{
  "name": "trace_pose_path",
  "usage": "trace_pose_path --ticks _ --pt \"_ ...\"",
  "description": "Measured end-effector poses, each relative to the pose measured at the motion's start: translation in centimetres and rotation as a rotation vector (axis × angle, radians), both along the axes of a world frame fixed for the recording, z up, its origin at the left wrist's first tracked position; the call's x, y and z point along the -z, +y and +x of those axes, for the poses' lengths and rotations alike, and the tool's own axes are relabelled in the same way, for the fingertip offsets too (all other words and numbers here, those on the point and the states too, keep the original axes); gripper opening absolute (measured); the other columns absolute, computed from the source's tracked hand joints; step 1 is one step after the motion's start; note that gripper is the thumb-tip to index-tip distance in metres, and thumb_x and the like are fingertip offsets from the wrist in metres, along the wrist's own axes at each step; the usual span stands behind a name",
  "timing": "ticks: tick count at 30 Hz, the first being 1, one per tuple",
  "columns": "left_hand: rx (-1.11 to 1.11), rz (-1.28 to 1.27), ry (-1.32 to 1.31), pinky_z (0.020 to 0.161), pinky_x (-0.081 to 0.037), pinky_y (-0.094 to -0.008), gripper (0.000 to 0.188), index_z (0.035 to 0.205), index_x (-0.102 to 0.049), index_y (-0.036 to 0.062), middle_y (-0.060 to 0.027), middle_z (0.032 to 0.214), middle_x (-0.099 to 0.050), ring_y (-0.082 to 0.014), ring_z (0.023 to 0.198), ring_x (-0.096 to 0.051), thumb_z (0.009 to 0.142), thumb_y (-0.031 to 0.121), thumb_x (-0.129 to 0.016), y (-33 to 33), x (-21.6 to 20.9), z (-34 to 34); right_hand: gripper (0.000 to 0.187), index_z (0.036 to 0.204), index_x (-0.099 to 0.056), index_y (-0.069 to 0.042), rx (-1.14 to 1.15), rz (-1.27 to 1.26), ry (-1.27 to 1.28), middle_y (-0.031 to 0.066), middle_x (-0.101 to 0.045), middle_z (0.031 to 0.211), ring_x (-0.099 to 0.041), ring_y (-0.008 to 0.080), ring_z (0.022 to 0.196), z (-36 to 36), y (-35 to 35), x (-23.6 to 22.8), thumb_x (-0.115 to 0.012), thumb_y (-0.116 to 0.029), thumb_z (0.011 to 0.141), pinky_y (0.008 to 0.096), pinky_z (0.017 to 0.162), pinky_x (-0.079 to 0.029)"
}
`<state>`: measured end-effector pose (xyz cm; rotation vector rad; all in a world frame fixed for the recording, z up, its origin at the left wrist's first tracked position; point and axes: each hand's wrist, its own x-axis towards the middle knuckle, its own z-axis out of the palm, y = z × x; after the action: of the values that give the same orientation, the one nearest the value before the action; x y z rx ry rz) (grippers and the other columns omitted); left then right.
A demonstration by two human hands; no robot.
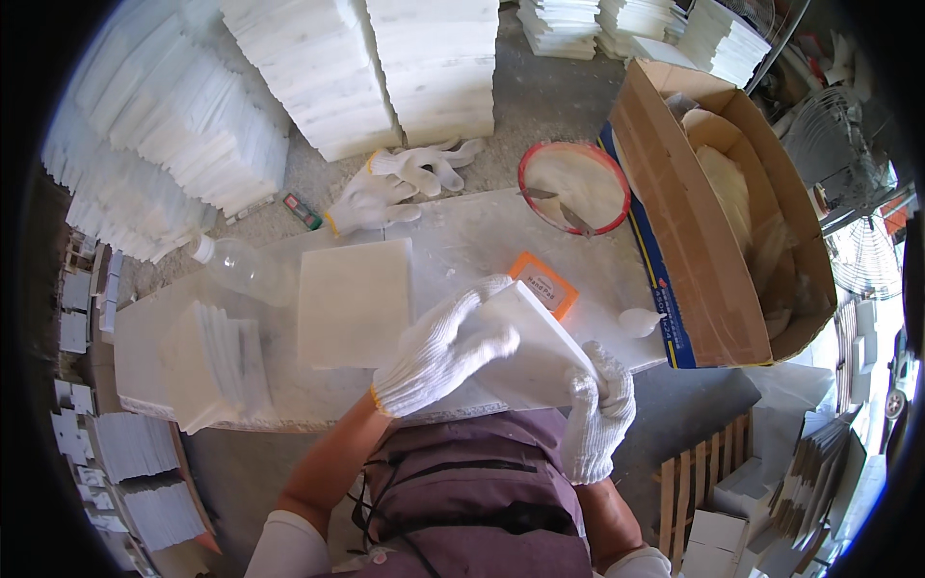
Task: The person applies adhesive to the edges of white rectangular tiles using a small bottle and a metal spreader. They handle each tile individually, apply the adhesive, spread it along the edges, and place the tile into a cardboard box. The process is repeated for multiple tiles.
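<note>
Both my hands wear white knit gloves. A white stone tile (528,358) is tilted up between them over the near part of the table, its thick edge facing up and right. My right hand (598,409) is closed on the tile's right corner, thumb and fingers pinching the edge. My left hand (438,347) is at the tile's left side, fingers stretched toward its far corner and thumb apart over its face. Just beyond the tile is an orange hand pad (545,286). Left of my left hand, another square white tile (354,303) lies flat.
On the table (462,226) are leaning tiles (217,361), a clear bottle (246,270), spare gloves (371,200), a red-rimmed bowl (575,183) of pale powder with a blade across it, and a white bulb-shaped object (640,323). A large cardboard box (699,231) stands right. Tall tile stacks (308,82) rise behind.
</note>
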<state>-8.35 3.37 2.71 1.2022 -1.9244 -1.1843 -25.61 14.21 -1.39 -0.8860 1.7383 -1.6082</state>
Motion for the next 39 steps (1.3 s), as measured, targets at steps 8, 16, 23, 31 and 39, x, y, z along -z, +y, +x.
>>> trace_pose_path --ticks 8,16,23,31,39 --pt "0.048 0.307 0.077 0.072 -0.044 -0.0251 0.017 0.094 -0.062 0.002 0.0007 0.082 -0.06 -0.0063 0.079 -0.05 0.095 0.019 -0.064 -3.3 0.7 0.7 0.033 0.12 -0.063 0.004 -0.11 0.06 -0.009 0.0158 -0.068 0.11 -0.064 0.0174 0.097 0.2 -1.1 -0.7 -0.069 -0.01 0.09 0.0314 0.086 -0.052" --pt "0.078 0.406 0.193 0.068 -0.04 -0.0234 0.017 0.095 -0.064 0.0034 0.0036 0.081 -0.057 -0.005 0.075 -0.045 0.093 0.02 -0.067 -4.4 2.1 1.3 0.039 0.123 -0.061 0.007 -0.274 0.142 -0.012 0.0188 -0.068 0.114 -0.064 0.0186 0.104 -0.3 -0.2 -2.4 -0.068 -0.013 0.09 0.0326 0.091 -0.051" --pt "0.041 0.344 0.139 0.067 -0.04 -0.0246 0.026 0.094 -0.065 0.0025 0.0039 0.079 -0.055 -0.0059 0.074 -0.044 0.09 0.027 -0.071 -4.3 1.7 1.0 0.047 0.126 -0.058 0.007 -0.387 0.049 -0.118 0.0154 -0.068 0.115 -0.063 0.0199 0.105 -3.6 -2.5 -3.8 -0.064 -0.028 0.094 0.0351 0.093 -0.049" --pt "-0.031 0.236 -0.004 0.063 -0.04 -0.0272 0.031 0.086 -0.062 0.003 0.0015 0.073 -0.051 -0.0072 0.071 -0.042 0.091 0.032 -0.071 -4.2 2.4 0.7 0.031 0.124 -0.058 -0.001 -0.247 0.073 0.164 0.0126 -0.065 0.107 -0.064 0.0172 0.09 -4.0 -7.2 -2.3 -0.053 -0.02 0.101 0.0314 0.08 -0.052" --pt "-0.055 0.224 -0.001 0.061 -0.039 -0.0266 0.032 0.078 -0.054 0.0042 0.002 0.072 -0.05 -0.0063 0.07 -0.041 0.092 0.028 -0.07 -4.2 2.2 0.4 0.044 0.13 -0.055 -0.001 -0.146 0.094 0.415 0.0172 -0.063 0.112 -0.064 0.0261 0.099 -4.8 -10.0 -0.5 -0.063 -0.026 0.095 0.0392 0.082 -0.052"
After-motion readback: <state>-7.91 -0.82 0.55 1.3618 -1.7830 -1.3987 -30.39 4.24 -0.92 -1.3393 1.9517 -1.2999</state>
